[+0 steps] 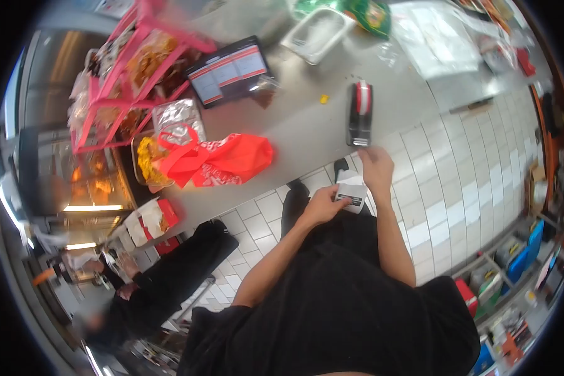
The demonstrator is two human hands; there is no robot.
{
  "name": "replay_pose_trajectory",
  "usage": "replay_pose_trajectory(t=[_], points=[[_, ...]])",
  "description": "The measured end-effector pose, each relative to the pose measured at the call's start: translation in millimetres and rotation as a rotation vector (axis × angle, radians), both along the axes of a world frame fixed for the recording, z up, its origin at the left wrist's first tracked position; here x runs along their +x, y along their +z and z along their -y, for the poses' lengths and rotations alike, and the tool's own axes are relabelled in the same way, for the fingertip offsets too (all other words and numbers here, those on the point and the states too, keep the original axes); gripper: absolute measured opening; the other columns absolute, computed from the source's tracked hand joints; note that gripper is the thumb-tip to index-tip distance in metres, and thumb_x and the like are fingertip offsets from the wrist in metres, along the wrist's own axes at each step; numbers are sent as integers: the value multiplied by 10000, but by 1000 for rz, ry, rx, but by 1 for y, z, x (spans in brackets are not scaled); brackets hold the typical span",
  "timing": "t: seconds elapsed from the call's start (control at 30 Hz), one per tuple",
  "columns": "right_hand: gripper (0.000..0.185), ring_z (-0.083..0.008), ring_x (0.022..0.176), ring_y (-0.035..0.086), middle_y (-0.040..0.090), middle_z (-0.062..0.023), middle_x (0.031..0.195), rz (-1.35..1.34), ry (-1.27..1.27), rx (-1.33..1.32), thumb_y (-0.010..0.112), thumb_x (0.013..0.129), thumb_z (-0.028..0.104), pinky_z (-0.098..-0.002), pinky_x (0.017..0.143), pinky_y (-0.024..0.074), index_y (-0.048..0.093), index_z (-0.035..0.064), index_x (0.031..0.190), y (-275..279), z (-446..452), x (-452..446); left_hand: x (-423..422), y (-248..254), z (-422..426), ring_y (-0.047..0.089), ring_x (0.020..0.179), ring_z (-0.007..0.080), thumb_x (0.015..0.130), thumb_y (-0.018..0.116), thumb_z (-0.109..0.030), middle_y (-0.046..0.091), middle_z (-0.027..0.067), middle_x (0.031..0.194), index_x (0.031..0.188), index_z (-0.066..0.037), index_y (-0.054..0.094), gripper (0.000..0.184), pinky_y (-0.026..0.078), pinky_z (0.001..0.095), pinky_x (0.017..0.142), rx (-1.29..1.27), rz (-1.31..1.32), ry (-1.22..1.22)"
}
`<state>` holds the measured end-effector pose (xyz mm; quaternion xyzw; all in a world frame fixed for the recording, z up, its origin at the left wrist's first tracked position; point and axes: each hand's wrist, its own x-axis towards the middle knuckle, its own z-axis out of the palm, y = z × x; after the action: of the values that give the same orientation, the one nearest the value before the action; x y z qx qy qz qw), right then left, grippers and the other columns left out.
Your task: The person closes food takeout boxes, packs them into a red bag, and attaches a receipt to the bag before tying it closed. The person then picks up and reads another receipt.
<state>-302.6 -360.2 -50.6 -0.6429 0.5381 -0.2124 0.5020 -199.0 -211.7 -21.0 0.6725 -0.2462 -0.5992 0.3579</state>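
Note:
My left hand [324,205] is closed on a white printed paper slip [351,195], held in front of my waist with the thumb on top. My right hand [377,168] has its fingers pinched together at the near end of a black tape dispenser [360,116] with a red and white band. The dispenser stands at the edge of the metal counter [307,119]. Whatever lies between the right fingertips is too small to make out. A small yellow bit [324,99] lies left of the dispenser.
Left on the counter are a red bag [232,160], a food tray [147,160], a pink rack [116,103] of packed items and a tablet [227,70]. A white tub [318,34] and plastic bags [432,37] lie at the back. Another person [169,276] is at lower left.

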Motion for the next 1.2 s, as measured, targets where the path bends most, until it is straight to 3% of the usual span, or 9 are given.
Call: replay_pose_trajectory(t=[0.03, 0.17, 0.37, 0.53, 0.63, 0.83, 1.07, 1.13, 1.2], points=[[264, -145, 845, 648, 706, -75, 890, -166, 98, -402, 672, 933, 256, -305, 745, 496, 694, -1, 990, -10, 2, -2, -1, -10, -1, 662, 843, 158, 895, 685, -193, 731, 86, 935, 1152, -28, 667, 306, 511, 325, 790, -6, 22, 41], [201, -132, 867, 606, 679, -57, 958, 167, -64, 108, 675, 921, 175, -288, 749, 482, 682, 1, 1022, -9, -6, -11, 4, -21, -12, 656, 759, 253, 887, 673, -226, 720, 144, 917, 1164, -63, 663, 322, 503, 380, 746, -167, 291, 49], [213, -176, 951, 619, 622, -91, 1090, 733, 316, -7, 665, 895, 14, -300, 812, 505, 643, 25, 1107, 91, -10, 29, 36, 37, -32, 601, 1108, 316, 854, 711, -165, 667, 140, 1140, 1165, -26, 654, 345, 466, 377, 943, -330, 371, 243], [280, -226, 949, 626, 596, -139, 1086, 861, 706, -121, 692, 819, -90, -336, 812, 523, 654, 48, 1059, 152, -9, 87, 123, 105, -74, 595, 1097, 292, 790, 751, -96, 651, 106, 1162, 1098, -63, 675, 319, 454, 408, 955, -624, 1101, 348], [311, -231, 920, 633, 627, -138, 1056, 799, 865, -302, 734, 763, -104, -324, 791, 518, 660, 39, 1028, 183, -9, 122, 192, 161, -73, 601, 1056, 288, 776, 739, -91, 659, 101, 1076, 1068, -70, 678, 299, 434, 428, 958, -444, 1605, 465], [336, -216, 902, 657, 609, -147, 1090, 840, 983, -296, 740, 758, -99, -322, 774, 543, 657, 42, 1051, 208, -18, 178, 268, 166, -91, 601, 912, 304, 816, 627, -56, 626, 119, 962, 1103, -88, 653, 290, 402, 440, 922, -19, 1536, 54], [380, -221, 890, 681, 552, -177, 1158, 888, 1078, -41, 727, 752, -124, -290, 725, 603, 634, 28, 1088, 226, -42, 219, 263, 221, -102, 624, 970, 300, 839, 596, -38, 638, 119, 951, 1155, -51, 644, 320, 425, 409, 959, -512, 1000, 299], [386, -219, 911, 674, 532, -178, 1193, 891, 1168, -121, 735, 746, -123, -285, 724, 608, 634, 31, 1086, 234, -46, 234, 269, 236, -103, 616, 1009, 238, 885, 606, -84, 645, 110, 996, 1162, -43, 650, 283, 452, 367, 936, -438, 369, 344], [394, -219, 918, 671, 522, -179, 1208, 917, 1182, -135, 741, 739, -124, -283, 721, 608, 636, 34, 1084, 244, -52, 248, 275, 230, -103, 613, 977, 201, 915, 599, -110, 647, 101, 976, 1167, -37, 643, 266, 466, 350, 899, -594, 608, 297]])
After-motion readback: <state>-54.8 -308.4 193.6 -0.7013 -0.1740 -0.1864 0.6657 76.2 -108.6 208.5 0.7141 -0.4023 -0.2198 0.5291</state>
